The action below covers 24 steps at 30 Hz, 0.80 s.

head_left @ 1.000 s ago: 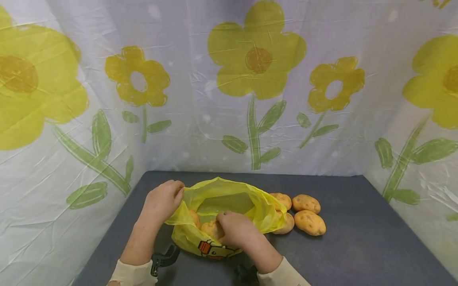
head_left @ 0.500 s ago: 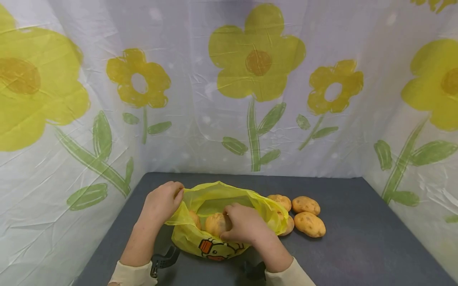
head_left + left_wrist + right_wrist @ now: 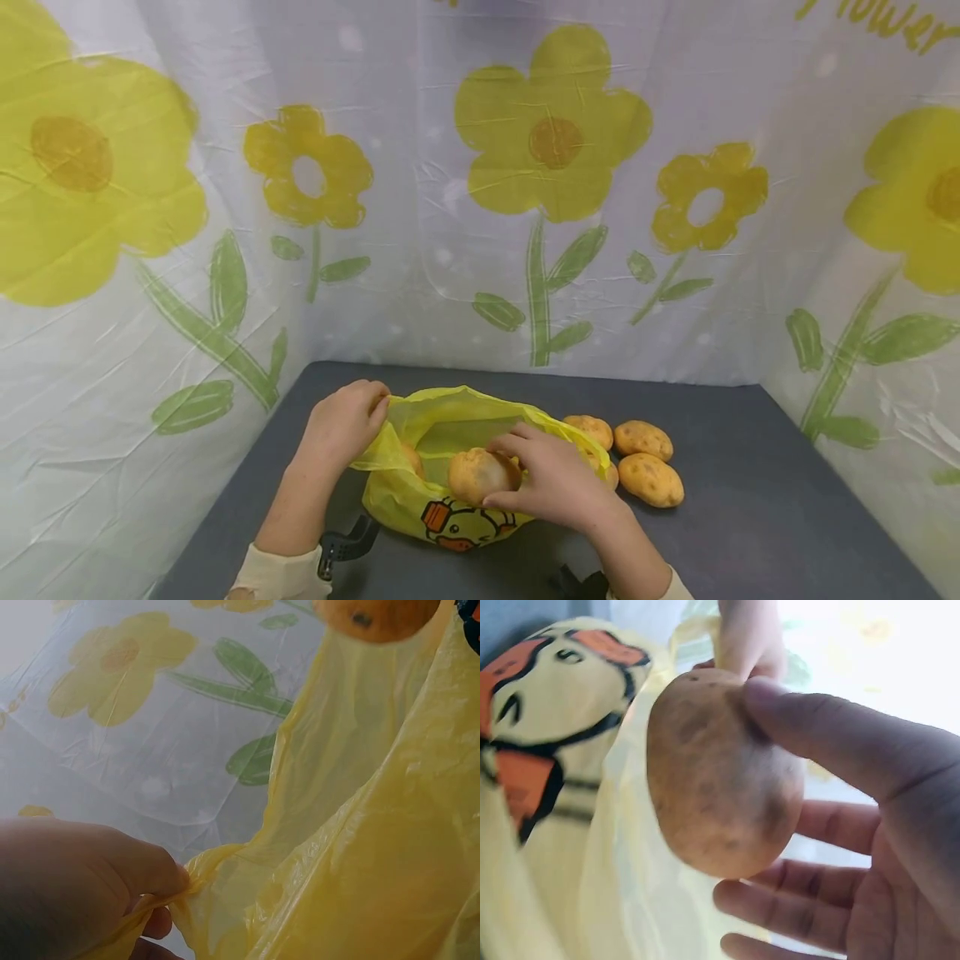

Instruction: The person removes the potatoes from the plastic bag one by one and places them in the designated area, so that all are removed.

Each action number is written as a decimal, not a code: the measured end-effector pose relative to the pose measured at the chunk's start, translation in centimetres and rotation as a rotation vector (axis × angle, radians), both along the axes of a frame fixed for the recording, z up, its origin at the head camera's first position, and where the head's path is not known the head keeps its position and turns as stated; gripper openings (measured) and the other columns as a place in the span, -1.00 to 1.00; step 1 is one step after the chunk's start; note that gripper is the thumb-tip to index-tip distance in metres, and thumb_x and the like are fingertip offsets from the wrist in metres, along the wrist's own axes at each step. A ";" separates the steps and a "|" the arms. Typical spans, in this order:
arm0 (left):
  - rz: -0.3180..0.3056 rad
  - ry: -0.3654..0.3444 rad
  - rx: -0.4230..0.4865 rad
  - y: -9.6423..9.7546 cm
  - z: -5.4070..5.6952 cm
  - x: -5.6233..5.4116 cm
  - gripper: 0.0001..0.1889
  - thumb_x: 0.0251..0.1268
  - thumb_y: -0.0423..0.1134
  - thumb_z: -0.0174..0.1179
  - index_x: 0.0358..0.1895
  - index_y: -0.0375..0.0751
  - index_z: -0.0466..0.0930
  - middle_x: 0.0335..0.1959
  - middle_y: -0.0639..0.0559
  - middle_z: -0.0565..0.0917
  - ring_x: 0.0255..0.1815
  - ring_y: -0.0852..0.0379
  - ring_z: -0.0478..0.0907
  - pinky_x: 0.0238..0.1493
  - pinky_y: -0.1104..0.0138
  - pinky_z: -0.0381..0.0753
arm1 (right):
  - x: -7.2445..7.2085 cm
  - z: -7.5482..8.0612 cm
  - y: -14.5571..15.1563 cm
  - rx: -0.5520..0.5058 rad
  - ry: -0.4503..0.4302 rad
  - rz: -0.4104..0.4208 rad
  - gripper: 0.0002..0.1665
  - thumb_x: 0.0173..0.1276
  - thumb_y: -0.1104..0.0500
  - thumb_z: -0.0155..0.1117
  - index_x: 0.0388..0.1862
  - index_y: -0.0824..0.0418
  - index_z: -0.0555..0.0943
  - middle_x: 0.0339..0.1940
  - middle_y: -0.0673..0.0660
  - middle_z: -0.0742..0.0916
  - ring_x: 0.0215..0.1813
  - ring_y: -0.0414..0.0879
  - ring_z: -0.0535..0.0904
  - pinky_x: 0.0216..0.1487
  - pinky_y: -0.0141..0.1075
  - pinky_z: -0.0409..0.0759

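A yellow plastic bag point(image 3: 397, 502) with a printed cartoon duck stands with its mouth spread. My left hand point(image 3: 347, 421) pinches the left side of its rim; the left wrist view shows the bunched plastic between thumb and fingers point(image 3: 161, 871). My right hand point(image 3: 558, 479) holds a potato point(image 3: 480, 477) over the bag's mouth, thumb on one side and fingers on the other, as the right wrist view shows of this potato point(image 3: 720, 776). Inside the bag, another potato point(image 3: 411, 461) shows partly behind the left rim.
Several potatoes lie on the dark table point(image 3: 750, 500) right of the bag, among them a front one point(image 3: 651, 480) and a back one point(image 3: 642, 439). The bag's edge partly covers the nearer ones. A flower-printed curtain point(image 3: 420, 317) encloses the table's back and sides.
My right hand has moved right and up from inside the bag, bringing the potato with it, so more of the potato shows. The left hand keeps its grip on the rim.
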<state>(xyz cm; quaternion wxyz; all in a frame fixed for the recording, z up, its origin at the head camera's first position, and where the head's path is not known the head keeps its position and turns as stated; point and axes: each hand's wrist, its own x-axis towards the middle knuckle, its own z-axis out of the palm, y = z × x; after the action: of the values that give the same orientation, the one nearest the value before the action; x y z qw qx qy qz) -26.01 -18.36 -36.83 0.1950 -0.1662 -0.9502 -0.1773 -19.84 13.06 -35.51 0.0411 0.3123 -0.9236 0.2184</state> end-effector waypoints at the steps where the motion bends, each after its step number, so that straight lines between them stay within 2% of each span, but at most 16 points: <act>1: -0.002 0.002 0.000 0.0 0.0 0.0 -0.83 0.50 -0.32 0.21 -0.02 -0.23 0.75 -0.12 -0.10 0.73 -0.20 -0.08 0.69 -0.29 0.06 0.70 | 0.2 -0.1 0.5 -0.010 -0.006 -0.007 -0.38 0.21 -0.26 0.55 0.17 -0.05 0.68 -0.04 -0.13 0.63 -0.13 -0.22 0.58 -0.22 -0.25 0.62; 6: 0.001 -0.002 -0.005 0.1 0.1 -0.2 -0.82 0.50 -0.32 0.20 -0.01 -0.23 0.76 -0.11 -0.11 0.73 -0.19 -0.09 0.69 -0.31 0.07 0.70 | 0.9 -0.7 2.9 -0.026 0.000 -0.051 -0.40 0.21 -0.33 0.50 0.14 -0.10 0.67 -0.08 -0.20 0.61 -0.20 -0.24 0.56 -0.29 -0.29 0.57; 9: 0.001 -0.005 -0.008 0.1 0.1 -0.2 -0.82 0.50 -0.33 0.20 0.00 -0.24 0.75 -0.11 -0.11 0.72 -0.20 -0.09 0.69 -0.34 0.08 0.69 | 1.2 -1.0 3.9 -0.045 -0.003 -0.059 -0.41 0.21 -0.33 0.50 0.14 -0.13 0.66 -0.04 -0.22 0.60 -0.19 -0.26 0.56 -0.28 -0.30 0.58; 16: -0.003 -0.009 -0.002 0.2 0.1 0.0 -0.83 0.49 -0.33 0.22 0.00 -0.24 0.75 -0.12 -0.10 0.72 -0.21 -0.09 0.69 -0.35 0.08 0.68 | 2.0 -0.9 5.5 -0.057 -0.019 -0.053 -0.40 0.19 -0.09 0.62 0.19 -0.13 0.60 0.06 -0.21 0.55 -0.13 -0.25 0.53 -0.22 -0.27 0.60; 20: 0.000 -0.010 -0.003 0.1 0.0 -0.1 -0.82 0.49 -0.32 0.22 0.00 -0.23 0.75 -0.11 -0.10 0.73 -0.16 -0.11 0.69 -0.31 0.04 0.69 | 2.6 -0.3 6.2 -0.052 -0.082 -0.032 -0.39 0.17 0.05 0.63 0.17 -0.09 0.56 0.03 -0.17 0.51 -0.13 -0.21 0.49 -0.18 -0.26 0.58; 24: -0.008 0.000 -0.003 0.3 -0.1 -0.3 -0.83 0.48 -0.32 0.23 -0.01 -0.23 0.76 -0.12 -0.10 0.73 -0.18 -0.10 0.69 -0.31 0.05 0.70 | 3.5 1.0 7.1 -0.062 -0.195 -0.008 -0.39 0.16 0.06 0.63 0.15 -0.07 0.53 0.06 -0.13 0.54 -0.11 -0.18 0.50 -0.15 -0.25 0.58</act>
<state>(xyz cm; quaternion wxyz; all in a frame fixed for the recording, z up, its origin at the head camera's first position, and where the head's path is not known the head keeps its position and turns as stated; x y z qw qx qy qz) -26.32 -18.08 -36.95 0.1941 -0.1704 -0.9498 -0.1767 -16.35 20.19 -34.51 -0.0386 0.2846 -0.9172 0.2762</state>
